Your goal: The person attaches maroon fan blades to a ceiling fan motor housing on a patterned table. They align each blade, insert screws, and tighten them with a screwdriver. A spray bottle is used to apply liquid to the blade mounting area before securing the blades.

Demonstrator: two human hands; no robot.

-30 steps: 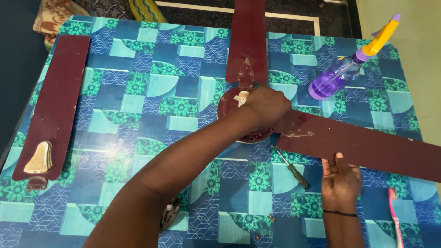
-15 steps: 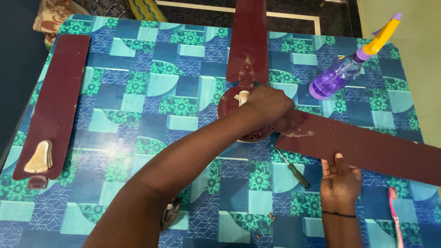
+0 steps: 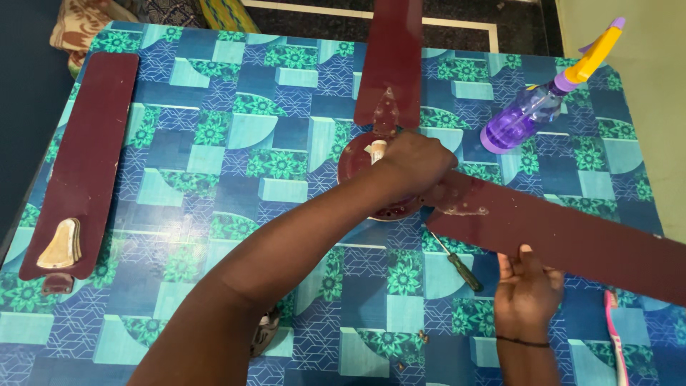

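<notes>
Hands work on a dismantled maroon ceiling fan spread across a bench (image 3: 214,143) covered in a blue-and-teal patterned cloth. The left hand (image 3: 414,161) lies curled over the fan hub (image 3: 361,161), its fingers closed on something at the joint where a blade meets the hub; what exactly they pinch is hidden under the knuckles. The right hand (image 3: 527,289) rests flat and open, fingers spread, against the near edge of the right-hand fan blade (image 3: 564,239), gripping nothing. Compared with a second ago, little has moved: that blade's inner end sits slightly closer to the hub, the left hand has shifted a touch along the joint, and the right hand has stayed pressed in the same place, which suggests the blade is being steadied while the joint is worked. A second blade (image 3: 393,61) runs from the hub toward the far edge of the bench, and a third blade (image 3: 89,154), with its pale metal bracket (image 3: 61,244), lies detached along the left side. A screwdriver (image 3: 457,263) lies just beside the right hand, under the blade's edge. A purple spray bottle (image 3: 532,107) with a yellow nozzle lies at the far right, and a pink toothbrush (image 3: 616,336) sits at the near right corner.
</notes>
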